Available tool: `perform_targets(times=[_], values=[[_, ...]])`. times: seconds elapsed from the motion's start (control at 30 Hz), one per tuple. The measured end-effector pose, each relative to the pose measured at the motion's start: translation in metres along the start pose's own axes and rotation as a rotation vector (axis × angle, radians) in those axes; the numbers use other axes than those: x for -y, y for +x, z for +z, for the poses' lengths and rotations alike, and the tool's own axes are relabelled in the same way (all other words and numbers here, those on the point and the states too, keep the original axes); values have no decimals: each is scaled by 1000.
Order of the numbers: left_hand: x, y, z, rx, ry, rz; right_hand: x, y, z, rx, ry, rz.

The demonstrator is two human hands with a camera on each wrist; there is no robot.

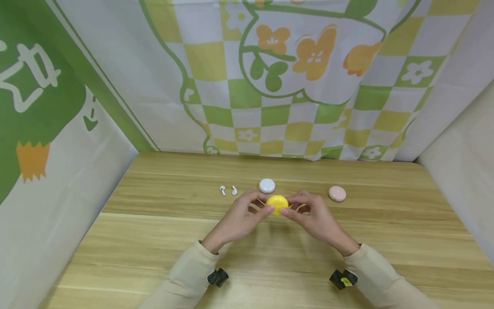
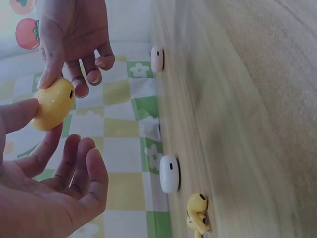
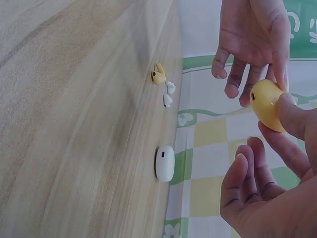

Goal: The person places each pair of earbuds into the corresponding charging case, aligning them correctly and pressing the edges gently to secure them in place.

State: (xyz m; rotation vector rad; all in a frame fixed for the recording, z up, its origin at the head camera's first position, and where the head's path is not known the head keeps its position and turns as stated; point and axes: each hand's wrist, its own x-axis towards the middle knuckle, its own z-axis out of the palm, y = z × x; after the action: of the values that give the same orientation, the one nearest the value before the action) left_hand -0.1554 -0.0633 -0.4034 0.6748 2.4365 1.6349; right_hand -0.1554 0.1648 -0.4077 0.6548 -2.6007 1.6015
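A yellow earbud case (image 1: 277,201) is held above the table between both hands, its lid seam facing the person and its lid down. My left hand (image 1: 244,215) pinches its left side with thumb and index finger; the other fingers curl loosely below. On the right side my right hand (image 1: 314,216) grips it the same way. The left wrist view shows a small dark port on the underside of the case. A pair of yellow earbuds (image 2: 198,210) lies on the table, hidden from the head view.
Behind the hands a round white case (image 1: 267,186) rests on the wooden table (image 1: 162,240). Two white earbuds (image 1: 222,190) lie left of it. Farther right sits a pink case (image 1: 337,193). A patterned curtain (image 1: 278,116) hangs along the table's back edge.
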Motion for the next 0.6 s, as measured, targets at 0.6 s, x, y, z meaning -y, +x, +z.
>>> perform_targets(times=[0.6], values=[[-7, 7, 3, -40, 44, 50, 0, -1, -2, -30, 17, 0]])
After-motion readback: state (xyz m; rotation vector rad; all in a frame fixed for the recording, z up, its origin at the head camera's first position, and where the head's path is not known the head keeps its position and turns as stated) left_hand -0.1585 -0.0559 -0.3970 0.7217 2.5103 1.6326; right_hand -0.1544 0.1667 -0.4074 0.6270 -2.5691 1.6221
